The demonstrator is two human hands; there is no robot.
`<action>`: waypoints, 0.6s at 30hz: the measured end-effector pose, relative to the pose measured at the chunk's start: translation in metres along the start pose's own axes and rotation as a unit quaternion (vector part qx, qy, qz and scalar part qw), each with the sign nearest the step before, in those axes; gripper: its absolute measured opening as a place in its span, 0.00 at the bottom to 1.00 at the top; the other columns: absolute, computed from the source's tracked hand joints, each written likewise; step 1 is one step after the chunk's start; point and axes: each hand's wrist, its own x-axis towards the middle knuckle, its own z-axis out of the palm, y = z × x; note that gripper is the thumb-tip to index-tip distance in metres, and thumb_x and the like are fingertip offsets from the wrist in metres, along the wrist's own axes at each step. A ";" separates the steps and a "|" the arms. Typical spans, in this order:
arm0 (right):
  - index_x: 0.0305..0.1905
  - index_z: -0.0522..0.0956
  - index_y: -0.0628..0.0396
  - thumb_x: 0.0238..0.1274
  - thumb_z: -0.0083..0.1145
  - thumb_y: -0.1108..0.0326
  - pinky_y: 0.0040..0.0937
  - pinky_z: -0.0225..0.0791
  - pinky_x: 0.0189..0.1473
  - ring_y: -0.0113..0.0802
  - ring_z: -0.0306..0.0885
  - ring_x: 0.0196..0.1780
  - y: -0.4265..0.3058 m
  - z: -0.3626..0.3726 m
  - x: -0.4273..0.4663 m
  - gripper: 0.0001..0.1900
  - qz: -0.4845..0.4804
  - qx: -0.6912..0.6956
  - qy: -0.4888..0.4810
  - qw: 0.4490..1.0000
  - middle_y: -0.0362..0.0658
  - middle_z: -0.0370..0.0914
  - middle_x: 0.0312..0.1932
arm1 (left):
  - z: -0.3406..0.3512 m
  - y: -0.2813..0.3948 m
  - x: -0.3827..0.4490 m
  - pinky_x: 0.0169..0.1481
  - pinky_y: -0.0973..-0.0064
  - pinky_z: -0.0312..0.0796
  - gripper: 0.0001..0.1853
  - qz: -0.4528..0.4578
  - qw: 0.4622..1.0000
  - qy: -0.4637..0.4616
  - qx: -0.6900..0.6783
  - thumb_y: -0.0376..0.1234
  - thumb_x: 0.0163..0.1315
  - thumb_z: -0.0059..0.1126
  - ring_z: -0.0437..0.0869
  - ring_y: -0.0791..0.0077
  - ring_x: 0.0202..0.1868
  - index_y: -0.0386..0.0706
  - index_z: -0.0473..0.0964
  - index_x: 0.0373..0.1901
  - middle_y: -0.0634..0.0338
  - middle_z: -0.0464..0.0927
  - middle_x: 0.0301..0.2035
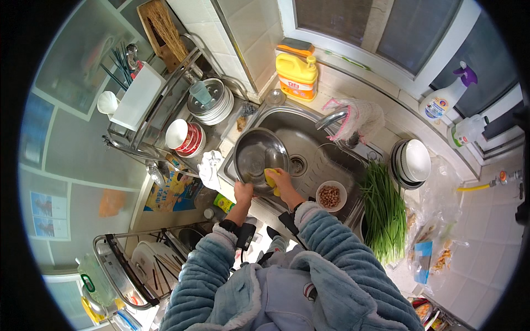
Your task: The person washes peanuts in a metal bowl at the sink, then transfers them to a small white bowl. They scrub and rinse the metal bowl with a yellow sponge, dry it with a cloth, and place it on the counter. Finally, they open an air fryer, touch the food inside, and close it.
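My left hand (243,192) grips the near rim of a stainless steel bowl (257,154), which is tilted over the left part of the steel sink (275,111). A yellow sponge or cloth (271,177) is in my right hand (283,184), pressed against the bowl's right near edge. Right of the bowl lies the sink drain (297,165). A white bowl of peanuts or beans (330,196) stands at the sink's near right, close to my right sleeve. Above the sink reaches the faucet (331,119), with a pink-edged mesh cloth (364,118) draped over it.
Green leafy stalks (383,211) lie right of the sink, below stacked bowls (415,160). Red and white bowls (178,134) and stacked plates (219,109) stand left, near a crumpled white cloth (210,169). A yellow detergent jug (296,76) stands behind the sink. A spray bottle (445,97) is by the window.
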 end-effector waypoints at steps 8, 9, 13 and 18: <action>0.36 0.70 0.56 0.56 0.57 0.71 0.25 0.62 0.20 0.28 0.65 0.22 -0.016 -0.008 -0.001 0.07 0.041 0.196 0.050 0.978 0.41 0.69 0.27 | 0.002 0.038 -0.023 0.39 0.53 0.70 0.34 0.238 0.926 0.123 0.264 0.26 0.44 0.51 0.79 0.41 0.32 0.32 0.59 0.58 0.38 0.78 0.29; 0.36 0.69 0.56 0.57 0.55 0.73 0.24 0.60 0.18 0.27 0.64 0.20 -0.019 -0.006 0.000 0.05 0.029 0.192 0.069 0.978 0.41 0.69 0.25 | 0.001 0.047 -0.030 0.38 0.53 0.71 0.35 0.254 0.919 0.127 0.273 0.25 0.44 0.51 0.79 0.41 0.31 0.33 0.57 0.60 0.38 0.78 0.28; 0.33 0.69 0.56 0.63 0.54 0.65 0.24 0.52 0.15 0.24 0.59 0.16 -0.034 -0.009 0.005 0.08 0.035 0.125 0.033 0.991 0.39 0.67 0.21 | -0.006 0.079 -0.053 0.37 0.57 0.72 0.42 0.338 0.894 0.099 0.277 0.20 0.41 0.52 0.79 0.43 0.33 0.34 0.51 0.64 0.39 0.77 0.37; 0.29 0.70 0.53 0.68 0.48 0.59 0.26 0.47 0.13 0.23 0.53 0.12 -0.045 -0.009 0.008 0.13 0.029 0.025 0.034 0.999 0.34 0.62 0.15 | -0.010 0.098 -0.069 0.36 0.61 0.74 0.46 0.429 0.852 0.095 0.285 0.18 0.38 0.54 0.79 0.46 0.38 0.35 0.49 0.66 0.41 0.71 0.49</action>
